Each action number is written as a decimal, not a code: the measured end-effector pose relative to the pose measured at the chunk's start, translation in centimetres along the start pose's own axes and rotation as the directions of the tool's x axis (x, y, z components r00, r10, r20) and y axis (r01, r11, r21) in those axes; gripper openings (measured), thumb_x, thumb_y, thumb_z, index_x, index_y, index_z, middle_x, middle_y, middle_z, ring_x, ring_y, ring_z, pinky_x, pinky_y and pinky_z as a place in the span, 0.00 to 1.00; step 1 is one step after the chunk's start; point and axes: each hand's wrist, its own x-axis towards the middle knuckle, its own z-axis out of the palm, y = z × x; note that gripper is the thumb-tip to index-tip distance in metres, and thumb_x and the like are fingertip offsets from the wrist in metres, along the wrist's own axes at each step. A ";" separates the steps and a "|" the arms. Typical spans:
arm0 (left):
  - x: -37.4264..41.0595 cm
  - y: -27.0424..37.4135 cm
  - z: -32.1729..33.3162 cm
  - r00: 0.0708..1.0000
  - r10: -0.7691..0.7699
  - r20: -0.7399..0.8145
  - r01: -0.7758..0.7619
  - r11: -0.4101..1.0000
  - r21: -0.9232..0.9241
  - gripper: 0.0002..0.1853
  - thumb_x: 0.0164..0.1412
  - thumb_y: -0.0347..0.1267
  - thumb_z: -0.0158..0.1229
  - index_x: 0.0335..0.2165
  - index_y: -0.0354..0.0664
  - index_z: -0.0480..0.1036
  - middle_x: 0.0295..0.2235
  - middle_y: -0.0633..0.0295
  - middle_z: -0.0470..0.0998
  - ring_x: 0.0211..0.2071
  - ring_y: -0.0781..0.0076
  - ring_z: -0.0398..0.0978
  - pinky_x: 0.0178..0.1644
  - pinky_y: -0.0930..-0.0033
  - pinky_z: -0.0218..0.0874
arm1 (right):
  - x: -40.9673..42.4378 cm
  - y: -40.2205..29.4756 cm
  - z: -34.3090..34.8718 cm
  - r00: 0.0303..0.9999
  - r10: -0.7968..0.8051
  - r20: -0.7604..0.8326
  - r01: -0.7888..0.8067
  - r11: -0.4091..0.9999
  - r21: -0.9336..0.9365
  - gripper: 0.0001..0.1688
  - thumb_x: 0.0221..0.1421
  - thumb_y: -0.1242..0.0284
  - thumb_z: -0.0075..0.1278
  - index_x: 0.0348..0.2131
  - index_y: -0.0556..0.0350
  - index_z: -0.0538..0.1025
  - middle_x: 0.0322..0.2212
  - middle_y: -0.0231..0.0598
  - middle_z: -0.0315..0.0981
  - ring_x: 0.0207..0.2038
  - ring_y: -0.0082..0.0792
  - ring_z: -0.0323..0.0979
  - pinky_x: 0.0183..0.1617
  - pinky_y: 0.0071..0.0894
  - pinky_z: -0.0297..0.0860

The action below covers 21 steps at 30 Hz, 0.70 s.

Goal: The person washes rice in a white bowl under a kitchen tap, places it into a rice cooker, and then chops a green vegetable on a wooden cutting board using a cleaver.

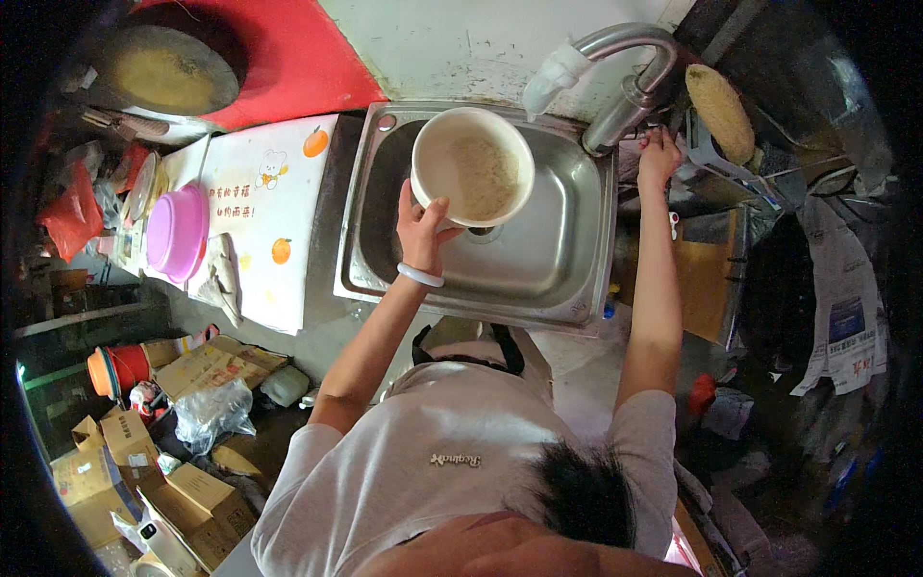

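My left hand (425, 227) grips the near rim of a white bowl (427, 189), with the thumb over the edge. Pale grains that look like rice (490, 177) lie inside it; whether there is water over them is hard to tell. The bowl is held above a stainless steel sink (555, 238), whose drain (482, 234) is partly covered by it. To the right, my right hand (657, 155) has its fingers curled at the side of the metal faucet (613, 119), on its handle, which is mostly hidden. White wrapping covers the spout (554, 78), right of the bowl, with no stream visible.
Left of the sink, a printed white cover (267, 238) bears a pink basin (173, 231) and a cloth (220, 278). A wok (169, 68) is at upper left. A dried loofah (720, 114) lies right of the faucet. Cardboard boxes (195, 505) crowd the lower left.
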 end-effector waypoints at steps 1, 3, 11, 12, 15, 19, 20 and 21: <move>-0.1 -0.1 -0.1 1.000 -0.005 -0.005 0.005 1.000 0.001 0.43 0.45 0.34 0.54 0.55 0.43 0.38 0.40 0.54 0.66 0.39 0.65 0.67 0.31 0.66 0.67 | -0.2 -0.5 0.4 1.000 -0.005 -0.010 0.005 1.000 -0.015 0.06 0.49 0.79 0.43 0.28 0.66 0.70 0.19 0.36 0.67 0.18 0.23 0.63 0.20 0.21 0.61; -0.7 0.2 0.2 1.000 -0.016 0.000 0.016 1.000 -0.010 0.43 0.45 0.34 0.54 0.55 0.43 0.39 0.39 0.54 0.66 0.38 0.65 0.67 0.30 0.66 0.67 | -0.8 -1.2 0.9 0.999 -0.019 -0.038 0.018 0.999 -0.044 0.07 0.48 0.79 0.44 0.30 0.66 0.71 0.18 0.36 0.67 0.18 0.23 0.63 0.19 0.21 0.61; -0.5 -0.3 0.9 0.997 0.009 -0.071 -0.012 0.999 -0.031 0.44 0.44 0.33 0.56 0.55 0.43 0.39 0.39 0.55 0.66 0.36 0.67 0.68 0.30 0.70 0.66 | 0.5 -0.6 -0.6 0.996 -0.080 0.048 0.086 0.985 -0.149 0.07 0.48 0.77 0.44 0.26 0.65 0.73 0.16 0.35 0.68 0.14 0.22 0.61 0.16 0.20 0.59; -0.3 -0.2 1.0 0.997 0.032 -0.069 -0.034 0.999 -0.034 0.44 0.44 0.33 0.56 0.55 0.43 0.39 0.39 0.55 0.66 0.36 0.68 0.68 0.30 0.71 0.65 | 0.6 -0.6 -0.5 0.995 -0.063 0.072 0.072 0.989 -0.130 0.08 0.49 0.77 0.44 0.26 0.65 0.73 0.16 0.35 0.68 0.14 0.22 0.61 0.16 0.20 0.59; 0.9 -0.7 0.9 0.986 0.159 -0.048 -0.160 0.987 -0.027 0.44 0.44 0.31 0.55 0.55 0.42 0.38 0.40 0.56 0.66 0.37 0.70 0.67 0.31 0.73 0.65 | 0.5 -0.8 -0.5 0.997 -0.022 0.071 0.031 0.991 -0.134 0.09 0.49 0.75 0.44 0.25 0.64 0.73 0.16 0.35 0.68 0.14 0.22 0.61 0.15 0.20 0.59; 1.7 -1.3 0.4 0.949 0.308 0.070 -0.306 0.951 -0.039 0.44 0.43 0.29 0.55 0.55 0.41 0.39 0.40 0.57 0.66 0.37 0.72 0.66 0.31 0.76 0.64 | 0.4 -1.0 -0.4 0.999 -0.020 0.042 0.027 0.983 -0.180 0.10 0.50 0.73 0.45 0.25 0.64 0.73 0.15 0.34 0.68 0.14 0.22 0.61 0.15 0.19 0.59; 1.8 -1.4 0.2 0.955 0.287 0.080 -0.281 0.956 -0.078 0.43 0.43 0.29 0.55 0.55 0.41 0.39 0.40 0.57 0.65 0.38 0.72 0.66 0.32 0.76 0.63 | 0.5 -1.0 -0.5 0.999 -0.016 0.039 0.023 0.986 -0.166 0.10 0.50 0.73 0.45 0.25 0.64 0.73 0.15 0.34 0.68 0.14 0.22 0.61 0.15 0.19 0.59; 1.9 -1.5 -0.1 0.960 0.267 0.090 -0.256 0.960 -0.115 0.43 0.43 0.30 0.54 0.55 0.40 0.39 0.41 0.57 0.65 0.38 0.73 0.66 0.32 0.76 0.63 | 0.5 -0.9 -0.5 0.999 -0.011 0.037 0.017 0.988 -0.151 0.11 0.50 0.72 0.45 0.24 0.64 0.73 0.15 0.34 0.68 0.14 0.21 0.61 0.15 0.19 0.59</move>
